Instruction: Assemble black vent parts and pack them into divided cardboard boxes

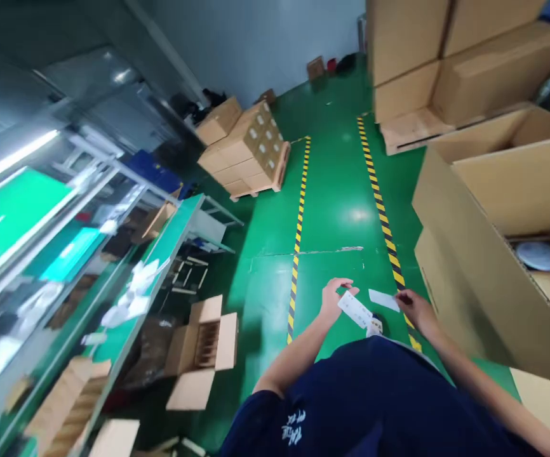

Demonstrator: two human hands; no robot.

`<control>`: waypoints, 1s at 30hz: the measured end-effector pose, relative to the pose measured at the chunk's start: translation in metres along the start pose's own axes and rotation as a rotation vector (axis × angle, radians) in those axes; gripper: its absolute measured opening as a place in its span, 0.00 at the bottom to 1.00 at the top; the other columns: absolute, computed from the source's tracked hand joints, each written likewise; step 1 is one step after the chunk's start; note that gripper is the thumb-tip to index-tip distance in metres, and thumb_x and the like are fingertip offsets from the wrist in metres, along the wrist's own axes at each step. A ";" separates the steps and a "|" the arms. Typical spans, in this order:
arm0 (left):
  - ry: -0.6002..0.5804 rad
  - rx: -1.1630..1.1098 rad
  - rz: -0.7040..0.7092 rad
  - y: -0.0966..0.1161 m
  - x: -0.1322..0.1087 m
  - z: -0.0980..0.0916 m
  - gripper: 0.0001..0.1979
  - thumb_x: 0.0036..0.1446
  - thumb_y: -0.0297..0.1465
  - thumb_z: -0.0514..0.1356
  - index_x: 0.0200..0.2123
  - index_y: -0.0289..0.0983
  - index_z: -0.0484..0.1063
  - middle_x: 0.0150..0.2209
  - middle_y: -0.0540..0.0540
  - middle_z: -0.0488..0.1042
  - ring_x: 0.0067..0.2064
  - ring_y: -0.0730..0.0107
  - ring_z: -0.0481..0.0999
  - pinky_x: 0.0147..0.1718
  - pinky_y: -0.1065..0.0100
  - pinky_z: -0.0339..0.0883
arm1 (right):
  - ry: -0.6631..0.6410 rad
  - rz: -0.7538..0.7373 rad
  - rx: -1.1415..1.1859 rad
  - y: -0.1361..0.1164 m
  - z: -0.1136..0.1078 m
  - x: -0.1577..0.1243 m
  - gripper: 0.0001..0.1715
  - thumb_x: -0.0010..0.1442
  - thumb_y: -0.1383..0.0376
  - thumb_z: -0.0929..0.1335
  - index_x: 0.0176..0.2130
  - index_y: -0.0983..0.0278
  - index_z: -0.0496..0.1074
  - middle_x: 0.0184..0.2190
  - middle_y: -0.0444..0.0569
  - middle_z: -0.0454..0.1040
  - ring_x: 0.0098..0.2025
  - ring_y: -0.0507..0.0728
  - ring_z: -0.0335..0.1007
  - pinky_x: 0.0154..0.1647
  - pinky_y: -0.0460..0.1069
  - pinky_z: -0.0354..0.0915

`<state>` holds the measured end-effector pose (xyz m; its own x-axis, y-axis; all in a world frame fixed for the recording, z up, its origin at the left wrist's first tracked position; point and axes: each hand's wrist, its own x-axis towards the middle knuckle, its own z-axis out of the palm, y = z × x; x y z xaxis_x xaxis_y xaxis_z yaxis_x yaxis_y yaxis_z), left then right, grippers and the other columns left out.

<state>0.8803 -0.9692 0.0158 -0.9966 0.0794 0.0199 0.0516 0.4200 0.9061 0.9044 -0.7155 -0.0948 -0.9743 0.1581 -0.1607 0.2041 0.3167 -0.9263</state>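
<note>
My left hand (333, 297) is closed in a pinch on a long white label sheet (355, 309) held out over the green floor. My right hand (411, 304) pinches a small white label (383, 299) by its right end, just to the right of the sheet. The two pieces are apart by a small gap. Both forearms reach forward from my dark blue shirt (375, 400) at the bottom of the view.
A large open cardboard box (489, 209) stands at my right, with stacked boxes on a pallet (446, 70) behind it. Another pallet of boxes (246, 149) sits further back. Yellow-black floor stripes (298, 235) mark a lane. A green conveyor bench (127, 298) and an open carton (206, 346) lie at left.
</note>
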 end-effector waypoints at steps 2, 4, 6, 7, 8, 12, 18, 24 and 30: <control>-0.078 -0.009 0.025 0.002 0.043 -0.006 0.12 0.56 0.38 0.70 0.41 0.38 0.81 0.39 0.43 0.81 0.43 0.62 0.80 0.50 0.58 0.72 | 0.114 0.094 0.092 -0.018 0.000 0.018 0.22 0.45 0.45 0.69 0.30 0.60 0.75 0.31 0.54 0.80 0.35 0.64 0.75 0.42 0.59 0.68; -0.166 -0.033 0.033 0.002 0.084 -0.005 0.13 0.56 0.39 0.69 0.41 0.38 0.81 0.39 0.43 0.81 0.42 0.62 0.80 0.50 0.58 0.71 | 0.227 0.160 0.184 -0.038 -0.002 0.030 0.21 0.44 0.47 0.71 0.29 0.60 0.75 0.31 0.53 0.79 0.35 0.63 0.74 0.41 0.58 0.68; -0.273 -0.082 0.022 0.000 0.125 0.003 0.14 0.55 0.40 0.69 0.40 0.37 0.81 0.37 0.43 0.81 0.41 0.63 0.79 0.47 0.60 0.71 | 0.339 0.218 0.256 -0.053 -0.006 0.040 0.20 0.46 0.47 0.72 0.31 0.60 0.76 0.32 0.51 0.80 0.35 0.61 0.74 0.40 0.55 0.69; -0.337 -0.107 0.013 0.000 0.145 0.010 0.15 0.53 0.41 0.70 0.40 0.37 0.82 0.37 0.44 0.80 0.40 0.64 0.79 0.46 0.61 0.71 | 0.401 0.240 0.300 -0.057 -0.008 0.043 0.20 0.47 0.48 0.73 0.32 0.60 0.76 0.33 0.51 0.80 0.36 0.60 0.74 0.40 0.54 0.69; -0.407 -0.132 0.008 0.000 0.163 0.019 0.16 0.52 0.41 0.71 0.39 0.37 0.82 0.36 0.44 0.80 0.39 0.64 0.79 0.45 0.62 0.71 | 0.471 0.255 0.351 -0.059 -0.010 0.043 0.20 0.47 0.47 0.74 0.32 0.59 0.76 0.33 0.50 0.80 0.36 0.60 0.74 0.40 0.54 0.69; -0.724 -0.159 0.057 0.005 0.221 0.058 0.16 0.48 0.40 0.73 0.39 0.37 0.83 0.34 0.45 0.79 0.37 0.66 0.77 0.42 0.64 0.70 | 0.766 0.281 0.589 -0.063 -0.008 0.031 0.24 0.44 0.46 0.77 0.32 0.60 0.75 0.30 0.48 0.78 0.35 0.58 0.72 0.40 0.54 0.70; -1.228 -0.085 0.089 0.013 0.256 0.117 0.18 0.44 0.37 0.75 0.40 0.36 0.83 0.38 0.43 0.82 0.41 0.63 0.78 0.45 0.63 0.70 | 1.113 0.369 0.691 -0.075 0.032 0.006 0.27 0.43 0.45 0.79 0.33 0.62 0.75 0.29 0.46 0.76 0.33 0.55 0.70 0.36 0.51 0.67; -1.461 -0.057 0.047 -0.007 0.235 0.149 0.14 0.43 0.37 0.74 0.33 0.37 0.82 0.34 0.45 0.81 0.36 0.66 0.77 0.40 0.64 0.69 | 1.296 0.425 0.674 -0.081 0.072 -0.008 0.28 0.42 0.44 0.78 0.32 0.62 0.74 0.30 0.46 0.77 0.34 0.56 0.71 0.38 0.51 0.67; -1.509 -0.059 0.116 -0.045 0.206 0.168 0.11 0.46 0.39 0.72 0.27 0.38 0.80 0.28 0.48 0.78 0.33 0.67 0.74 0.37 0.66 0.67 | 1.332 0.373 0.685 -0.049 0.090 -0.028 0.25 0.44 0.45 0.78 0.30 0.61 0.74 0.29 0.46 0.77 0.32 0.56 0.70 0.35 0.50 0.66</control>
<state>0.6835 -0.8197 -0.0916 0.0115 0.9489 -0.3154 0.0836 0.3134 0.9459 0.9130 -0.8196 -0.0757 -0.0151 0.9383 -0.3455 -0.0358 -0.3458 -0.9376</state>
